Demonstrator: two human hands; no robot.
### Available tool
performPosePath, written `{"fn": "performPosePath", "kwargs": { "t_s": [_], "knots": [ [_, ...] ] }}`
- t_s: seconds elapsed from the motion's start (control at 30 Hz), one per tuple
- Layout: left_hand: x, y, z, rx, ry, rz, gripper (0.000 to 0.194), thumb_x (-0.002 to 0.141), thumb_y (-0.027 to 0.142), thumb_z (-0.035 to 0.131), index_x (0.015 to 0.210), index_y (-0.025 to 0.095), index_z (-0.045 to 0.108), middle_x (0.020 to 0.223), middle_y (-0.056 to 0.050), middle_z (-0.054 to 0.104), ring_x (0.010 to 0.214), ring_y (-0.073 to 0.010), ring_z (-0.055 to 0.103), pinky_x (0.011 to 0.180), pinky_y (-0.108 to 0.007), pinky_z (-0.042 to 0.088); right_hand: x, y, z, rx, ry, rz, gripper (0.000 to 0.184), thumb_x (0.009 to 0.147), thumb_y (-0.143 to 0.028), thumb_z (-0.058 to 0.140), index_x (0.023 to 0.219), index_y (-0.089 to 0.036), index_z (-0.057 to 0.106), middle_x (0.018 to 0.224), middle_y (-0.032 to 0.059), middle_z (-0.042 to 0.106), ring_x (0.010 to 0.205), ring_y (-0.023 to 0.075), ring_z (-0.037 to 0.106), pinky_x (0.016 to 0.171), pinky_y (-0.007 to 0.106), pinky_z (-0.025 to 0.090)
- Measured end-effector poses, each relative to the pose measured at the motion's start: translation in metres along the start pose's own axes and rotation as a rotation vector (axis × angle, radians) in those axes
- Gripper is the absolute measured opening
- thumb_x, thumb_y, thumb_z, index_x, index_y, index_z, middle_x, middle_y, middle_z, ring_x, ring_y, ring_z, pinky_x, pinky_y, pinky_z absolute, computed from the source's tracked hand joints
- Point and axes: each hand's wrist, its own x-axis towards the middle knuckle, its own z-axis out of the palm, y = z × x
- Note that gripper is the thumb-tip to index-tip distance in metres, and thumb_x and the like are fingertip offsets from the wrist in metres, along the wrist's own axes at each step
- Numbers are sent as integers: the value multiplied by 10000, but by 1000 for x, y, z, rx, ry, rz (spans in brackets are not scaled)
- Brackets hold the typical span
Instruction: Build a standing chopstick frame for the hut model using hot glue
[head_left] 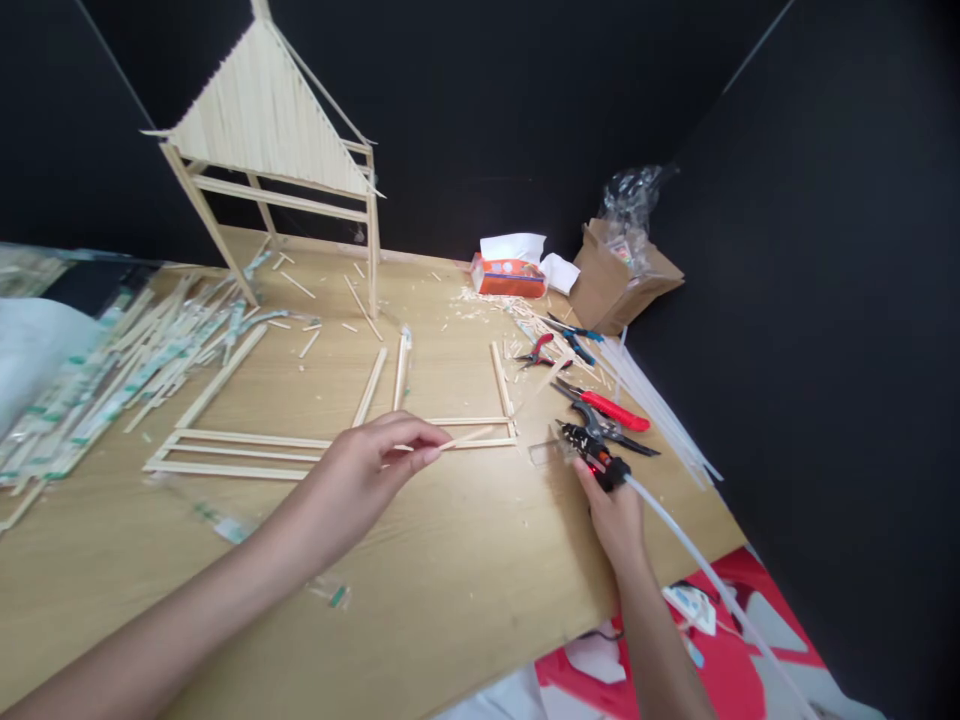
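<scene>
My left hand (371,470) pinches a short wooden stick (465,438) and holds it over the flat stick frame (247,450) lying on the wooden table (465,570). My right hand (615,510) is closed around a black glue gun (589,450) near the table's right edge. A white glue rod (697,560) trails from the gun's back toward me. The gun's tip lies close to the frame's right corner, a little apart from the stick.
A tall stick-built roof structure (270,130) stands at the back left. Wrapped chopsticks (112,370) pile up on the left. Red-handled pliers (607,408), small cutters (538,350), a tissue box (510,275) and a cardboard box (619,280) sit at the right.
</scene>
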Motion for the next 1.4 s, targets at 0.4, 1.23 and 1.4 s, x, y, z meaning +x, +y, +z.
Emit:
{"fn": "performPosePath", "kwargs": {
  "t_s": [0.4, 1.23, 1.4],
  "knots": [
    [-5, -20, 35, 538, 28, 361, 346, 905, 72, 369, 1088, 236, 612, 1010, -43, 616, 873, -146, 605, 741, -247, 477, 57, 9, -6, -81, -55, -106, 442, 802, -546, 603, 984, -150, 677, 946, 111, 722, 890, 287, 653, 781, 387, 491],
    [17, -27, 78, 1082, 119, 873, 120, 909, 110, 427, 943, 126, 541, 834, -90, 639, 814, -205, 634, 775, -324, 491, -17, -96, 13, -379, -337, -832, 229, 941, -206, 506, 1034, -243, 711, 975, 67, 710, 881, 223, 612, 767, 368, 495],
    [23, -32, 74, 1070, 150, 872, 131, 903, 103, 422, 922, 136, 548, 835, -73, 636, 777, -189, 619, 742, -309, 496, 2, -98, 29, -356, -430, -871, 205, 941, -201, 516, 971, -212, 718, 891, 69, 711, 819, 228, 590, 735, 370, 462]
  ]
}}
